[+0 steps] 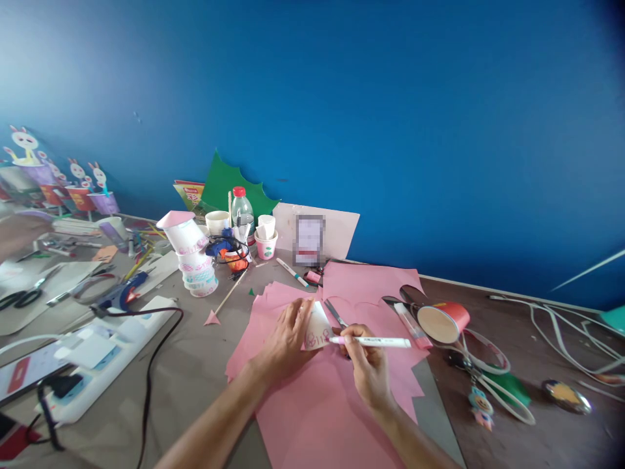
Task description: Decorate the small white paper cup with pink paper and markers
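My left hand (291,329) is closed round a white paper cup (319,320), whose far side the fingers hide. Pink looping marks run along the cup's lower rim. In my right hand (368,365) is a white marker (383,341), gripped like a pen, its pink tip touching or almost touching the cup near those marks. Sheets of pink paper (303,417) lie beneath both hands. Partly covered by the right hand, a pair of scissors (336,312) rests on the paper. Just left of the sheets is a stick with a pink paper triangle (212,318).
Stacked decorated cups with a pink cone roof (178,220) stand left, near a glue gun (222,244) and a bottle (242,212). A power strip (112,365) with cables lies front left. Right are a red cup (446,319) and a keychain (481,407). Another person's blurred hand (22,231) is far left.
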A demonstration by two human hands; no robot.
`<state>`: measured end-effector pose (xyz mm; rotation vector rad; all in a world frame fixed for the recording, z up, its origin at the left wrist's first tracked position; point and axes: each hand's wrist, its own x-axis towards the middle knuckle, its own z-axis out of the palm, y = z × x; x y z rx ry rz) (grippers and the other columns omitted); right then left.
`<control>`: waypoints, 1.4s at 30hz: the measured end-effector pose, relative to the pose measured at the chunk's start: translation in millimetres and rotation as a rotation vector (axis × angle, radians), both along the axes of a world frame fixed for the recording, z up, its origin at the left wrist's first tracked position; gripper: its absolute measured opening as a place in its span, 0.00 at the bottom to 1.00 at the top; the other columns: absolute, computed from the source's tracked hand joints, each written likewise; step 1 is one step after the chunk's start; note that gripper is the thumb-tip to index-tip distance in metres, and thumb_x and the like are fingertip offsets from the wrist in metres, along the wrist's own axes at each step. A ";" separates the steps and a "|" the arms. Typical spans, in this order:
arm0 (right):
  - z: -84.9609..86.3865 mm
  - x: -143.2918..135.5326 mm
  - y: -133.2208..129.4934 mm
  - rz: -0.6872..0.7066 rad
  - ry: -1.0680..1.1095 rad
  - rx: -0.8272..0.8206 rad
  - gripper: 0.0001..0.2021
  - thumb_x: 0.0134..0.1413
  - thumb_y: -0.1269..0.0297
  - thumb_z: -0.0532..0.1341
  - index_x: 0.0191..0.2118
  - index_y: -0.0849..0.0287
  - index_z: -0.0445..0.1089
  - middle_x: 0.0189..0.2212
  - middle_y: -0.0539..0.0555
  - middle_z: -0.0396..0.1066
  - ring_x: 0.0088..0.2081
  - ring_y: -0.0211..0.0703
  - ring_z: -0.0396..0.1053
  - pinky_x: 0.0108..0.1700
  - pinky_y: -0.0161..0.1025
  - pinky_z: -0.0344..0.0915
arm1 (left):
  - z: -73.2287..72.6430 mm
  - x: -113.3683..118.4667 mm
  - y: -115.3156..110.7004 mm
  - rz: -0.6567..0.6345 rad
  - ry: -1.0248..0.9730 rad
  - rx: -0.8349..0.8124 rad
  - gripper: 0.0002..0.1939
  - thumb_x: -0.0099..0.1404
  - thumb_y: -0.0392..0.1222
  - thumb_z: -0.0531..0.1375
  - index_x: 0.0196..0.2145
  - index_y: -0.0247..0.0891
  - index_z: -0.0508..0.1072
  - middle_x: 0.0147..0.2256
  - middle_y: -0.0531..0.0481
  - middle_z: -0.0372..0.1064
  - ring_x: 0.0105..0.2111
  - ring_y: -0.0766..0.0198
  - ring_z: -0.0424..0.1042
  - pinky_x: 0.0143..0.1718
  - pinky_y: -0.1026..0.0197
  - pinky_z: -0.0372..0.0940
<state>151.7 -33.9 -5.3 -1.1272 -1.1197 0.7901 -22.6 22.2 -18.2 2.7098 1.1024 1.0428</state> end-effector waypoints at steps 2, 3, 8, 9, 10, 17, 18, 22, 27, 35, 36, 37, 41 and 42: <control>0.4 0.0 0.0 -0.006 -0.014 0.012 0.19 0.60 0.46 0.60 0.27 0.57 0.69 0.20 0.47 0.62 0.23 0.38 0.58 0.26 0.35 0.58 | 1.7 0.4 -0.4 0.001 -0.005 0.009 0.43 0.64 0.41 0.60 0.68 0.36 0.38 0.57 0.29 0.62 0.57 0.41 0.66 0.54 0.40 0.66; 0.2 0.2 0.2 -0.012 -0.019 0.017 0.19 0.60 0.47 0.60 0.27 0.57 0.69 0.20 0.47 0.62 0.23 0.38 0.58 0.26 0.35 0.58 | 2.7 0.7 -0.7 0.000 -0.007 0.008 0.43 0.65 0.40 0.60 0.68 0.36 0.39 0.56 0.30 0.62 0.56 0.42 0.66 0.53 0.40 0.67; -2.8 1.9 1.4 -0.027 -0.020 -0.009 0.20 0.59 0.46 0.60 0.27 0.57 0.69 0.20 0.47 0.61 0.23 0.38 0.57 0.25 0.35 0.57 | 3.1 1.4 -1.0 0.008 -0.014 -0.014 0.43 0.64 0.42 0.61 0.68 0.36 0.41 0.56 0.30 0.62 0.55 0.42 0.67 0.53 0.41 0.67; -3.6 2.2 1.5 -0.026 -0.015 -0.017 0.20 0.59 0.45 0.60 0.27 0.57 0.69 0.20 0.47 0.61 0.23 0.38 0.57 0.25 0.35 0.56 | 2.5 1.3 -0.8 0.010 -0.015 -0.015 0.43 0.64 0.43 0.61 0.68 0.36 0.41 0.56 0.30 0.62 0.56 0.42 0.66 0.53 0.41 0.67; -4.4 2.4 1.6 -0.023 -0.008 -0.023 0.20 0.59 0.45 0.60 0.27 0.57 0.68 0.20 0.47 0.61 0.23 0.38 0.57 0.25 0.35 0.56 | 1.9 1.1 -0.7 0.010 -0.015 -0.015 0.43 0.64 0.43 0.61 0.68 0.36 0.41 0.56 0.30 0.62 0.56 0.41 0.66 0.54 0.40 0.66; -5.7 3.3 1.9 0.012 0.065 -0.029 0.19 0.59 0.46 0.61 0.28 0.57 0.68 0.19 0.46 0.60 0.23 0.37 0.57 0.26 0.34 0.56 | -0.4 -0.7 -0.1 0.006 0.003 0.005 0.46 0.63 0.43 0.63 0.69 0.36 0.39 0.57 0.29 0.62 0.57 0.40 0.66 0.53 0.40 0.67; -5.2 3.3 1.6 0.018 0.065 -0.028 0.19 0.59 0.46 0.61 0.28 0.57 0.69 0.20 0.46 0.60 0.23 0.37 0.57 0.26 0.34 0.56 | -1.4 -1.0 0.1 0.005 0.006 0.018 0.47 0.63 0.44 0.63 0.69 0.35 0.38 0.57 0.28 0.61 0.57 0.40 0.65 0.54 0.40 0.67; -4.0 2.9 0.1 0.031 0.059 -0.031 0.19 0.59 0.46 0.61 0.28 0.57 0.69 0.20 0.46 0.60 0.22 0.36 0.55 0.25 0.34 0.54 | -4.9 -1.9 0.7 0.009 0.020 0.028 0.48 0.64 0.46 0.62 0.69 0.36 0.35 0.59 0.28 0.60 0.60 0.39 0.63 0.55 0.39 0.66; -6.5 3.6 1.8 0.012 0.076 -0.019 0.19 0.59 0.47 0.61 0.27 0.57 0.68 0.19 0.46 0.59 0.22 0.36 0.55 0.26 0.34 0.55 | -2.6 -1.4 0.2 0.001 0.013 0.003 0.49 0.63 0.43 0.63 0.69 0.37 0.35 0.58 0.28 0.61 0.58 0.38 0.64 0.54 0.38 0.67; -0.6 2.6 4.8 -0.013 0.083 -0.044 0.21 0.57 0.44 0.61 0.25 0.57 0.66 0.18 0.46 0.59 0.22 0.36 0.54 0.24 0.34 0.53 | -4.2 -2.9 0.8 0.009 0.000 -0.018 0.50 0.62 0.44 0.65 0.69 0.37 0.36 0.59 0.28 0.60 0.59 0.39 0.64 0.55 0.39 0.66; 1.0 2.0 4.8 -0.008 0.078 -0.044 0.21 0.57 0.44 0.61 0.25 0.57 0.66 0.18 0.46 0.59 0.21 0.36 0.54 0.24 0.34 0.53 | -5.1 -3.3 1.1 0.008 0.000 -0.019 0.50 0.62 0.44 0.65 0.69 0.38 0.36 0.59 0.28 0.60 0.59 0.39 0.64 0.54 0.39 0.67; 2.3 1.5 4.7 -0.004 0.074 -0.043 0.21 0.57 0.44 0.61 0.25 0.57 0.66 0.18 0.46 0.59 0.21 0.36 0.54 0.24 0.34 0.53 | -6.0 -3.8 1.5 0.009 0.001 -0.022 0.50 0.62 0.44 0.65 0.69 0.38 0.36 0.59 0.28 0.60 0.59 0.39 0.64 0.54 0.39 0.67; 4.1 0.2 5.1 -0.003 0.068 -0.038 0.21 0.57 0.44 0.61 0.25 0.57 0.66 0.18 0.46 0.59 0.21 0.36 0.54 0.24 0.34 0.53 | -9.7 -5.2 2.8 0.023 0.018 -0.033 0.51 0.62 0.45 0.65 0.69 0.37 0.36 0.59 0.27 0.59 0.60 0.37 0.63 0.54 0.38 0.67; 3.9 0.1 5.2 -0.004 0.067 -0.035 0.21 0.57 0.44 0.61 0.25 0.57 0.67 0.18 0.46 0.59 0.21 0.36 0.54 0.24 0.34 0.53 | -10.4 -5.4 3.0 0.030 0.019 -0.036 0.51 0.62 0.45 0.65 0.70 0.37 0.36 0.60 0.26 0.58 0.60 0.37 0.63 0.54 0.38 0.66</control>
